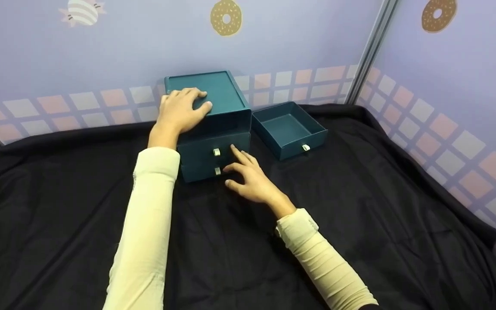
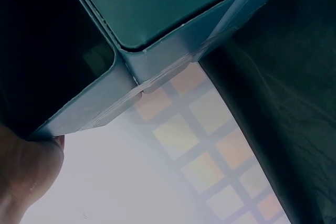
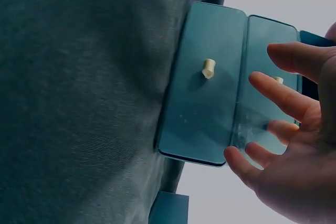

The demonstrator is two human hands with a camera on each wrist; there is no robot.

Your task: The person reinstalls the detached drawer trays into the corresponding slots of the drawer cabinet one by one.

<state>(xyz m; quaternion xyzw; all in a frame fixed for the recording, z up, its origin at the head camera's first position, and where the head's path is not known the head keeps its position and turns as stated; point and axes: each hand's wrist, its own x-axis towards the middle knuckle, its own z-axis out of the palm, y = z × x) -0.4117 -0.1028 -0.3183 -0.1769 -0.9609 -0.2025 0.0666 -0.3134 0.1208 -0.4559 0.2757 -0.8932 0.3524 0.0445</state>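
Note:
A dark teal drawer cabinet point(image 1: 224, 92) stands against the wall with its top slot point(image 2: 47, 45) lacking a drawer. Below that slot, the middle drawer point(image 1: 198, 151) and bottom drawer point(image 1: 200, 173) are pushed in, each with a small pale pull tab point(image 3: 209, 68). My left hand point(image 1: 179, 110) rests on the left part of the cabinet's top, thumb and fingers apart. In front of the drawers is my right hand point(image 1: 251, 180), fingers spread and holding nothing. Its fingertips are close to the middle drawer's front; whether they touch it I cannot tell.
To the cabinet's right lies a separate teal drawer point(image 1: 302, 145), open side up and with nothing in it. Black cloth point(image 1: 222, 249) covers the table in folds. Behind rises a lilac wall point(image 1: 136, 47) with printed tiles and sweets, meeting another wall at a metal post point(image 1: 370, 49).

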